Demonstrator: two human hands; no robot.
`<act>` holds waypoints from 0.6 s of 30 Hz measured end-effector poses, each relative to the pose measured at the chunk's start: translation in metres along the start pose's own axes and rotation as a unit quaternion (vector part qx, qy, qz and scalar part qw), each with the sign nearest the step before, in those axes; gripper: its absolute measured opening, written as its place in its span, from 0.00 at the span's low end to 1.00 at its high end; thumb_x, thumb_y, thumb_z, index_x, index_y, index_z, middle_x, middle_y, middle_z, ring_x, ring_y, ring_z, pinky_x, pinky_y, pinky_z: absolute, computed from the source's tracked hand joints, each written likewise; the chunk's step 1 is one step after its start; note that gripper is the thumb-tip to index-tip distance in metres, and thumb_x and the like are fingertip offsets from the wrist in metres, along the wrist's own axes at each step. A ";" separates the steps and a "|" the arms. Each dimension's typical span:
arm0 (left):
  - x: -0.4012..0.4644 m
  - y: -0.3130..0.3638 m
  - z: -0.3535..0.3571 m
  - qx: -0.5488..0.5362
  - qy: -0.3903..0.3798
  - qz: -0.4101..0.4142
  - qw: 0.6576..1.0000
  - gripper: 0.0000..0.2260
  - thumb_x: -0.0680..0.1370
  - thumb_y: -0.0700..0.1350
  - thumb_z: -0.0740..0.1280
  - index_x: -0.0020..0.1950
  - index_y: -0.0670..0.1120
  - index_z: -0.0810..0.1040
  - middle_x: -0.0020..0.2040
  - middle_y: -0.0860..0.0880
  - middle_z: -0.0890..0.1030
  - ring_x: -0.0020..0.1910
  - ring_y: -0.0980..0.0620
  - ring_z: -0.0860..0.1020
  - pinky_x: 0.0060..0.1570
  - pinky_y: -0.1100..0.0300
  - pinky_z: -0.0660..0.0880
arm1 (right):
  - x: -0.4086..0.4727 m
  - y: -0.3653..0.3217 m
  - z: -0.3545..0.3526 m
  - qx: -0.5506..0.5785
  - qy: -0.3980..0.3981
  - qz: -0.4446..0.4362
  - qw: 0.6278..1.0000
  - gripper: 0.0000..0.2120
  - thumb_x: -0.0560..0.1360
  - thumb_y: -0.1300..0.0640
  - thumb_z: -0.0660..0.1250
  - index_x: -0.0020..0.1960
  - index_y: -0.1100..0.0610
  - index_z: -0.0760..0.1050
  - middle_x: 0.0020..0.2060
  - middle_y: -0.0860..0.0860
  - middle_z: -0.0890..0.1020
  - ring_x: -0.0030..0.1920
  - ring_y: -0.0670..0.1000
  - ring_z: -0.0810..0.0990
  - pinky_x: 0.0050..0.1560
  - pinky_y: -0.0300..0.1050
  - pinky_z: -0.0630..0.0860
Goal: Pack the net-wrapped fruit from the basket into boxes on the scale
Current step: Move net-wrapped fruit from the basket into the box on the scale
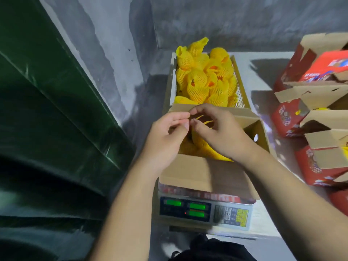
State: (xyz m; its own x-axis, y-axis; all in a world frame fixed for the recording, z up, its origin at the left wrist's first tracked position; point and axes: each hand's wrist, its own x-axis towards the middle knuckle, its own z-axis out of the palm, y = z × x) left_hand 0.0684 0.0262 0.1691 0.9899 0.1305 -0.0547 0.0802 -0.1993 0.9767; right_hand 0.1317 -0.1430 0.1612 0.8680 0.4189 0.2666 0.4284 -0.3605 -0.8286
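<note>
Basket [237, 80] at the back is piled with netted fruit [199, 81], straight ahead of both hands. The box [203, 172] sits on the scale [205, 211] with some fruit already inside. Left hand [165, 136] and right hand [220, 132] meet over it, fingers curled, pinching a yellow net. Either hand looks about equally near the basket. Red cartons [312, 72] on the right have print, but it's too blurry to read.

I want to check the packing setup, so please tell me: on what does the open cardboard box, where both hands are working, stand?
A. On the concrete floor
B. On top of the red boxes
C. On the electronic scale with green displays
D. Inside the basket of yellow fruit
C: the cardboard box rests directly on the scale, whose green displays show just below the box's near wall.
</note>
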 end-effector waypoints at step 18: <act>0.146 -0.011 0.061 0.069 0.103 -0.040 0.991 0.16 0.73 0.63 0.65 0.60 0.69 0.81 0.57 0.63 0.85 0.58 0.57 0.83 0.60 0.48 0.81 | 0.248 0.152 -0.010 -0.390 -0.198 0.116 0.892 0.45 0.80 0.49 0.66 0.84 0.46 0.37 0.84 0.55 0.48 0.82 0.64 0.52 0.79 0.59 0.58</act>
State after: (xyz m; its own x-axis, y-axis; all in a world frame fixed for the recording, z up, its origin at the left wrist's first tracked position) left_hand 0.2193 -0.0121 0.1381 0.9362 0.3435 -0.0738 0.1872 -0.3098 0.9322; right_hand 0.4148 -0.1021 0.1060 0.8657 0.4633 -0.1896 0.4271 -0.8811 -0.2029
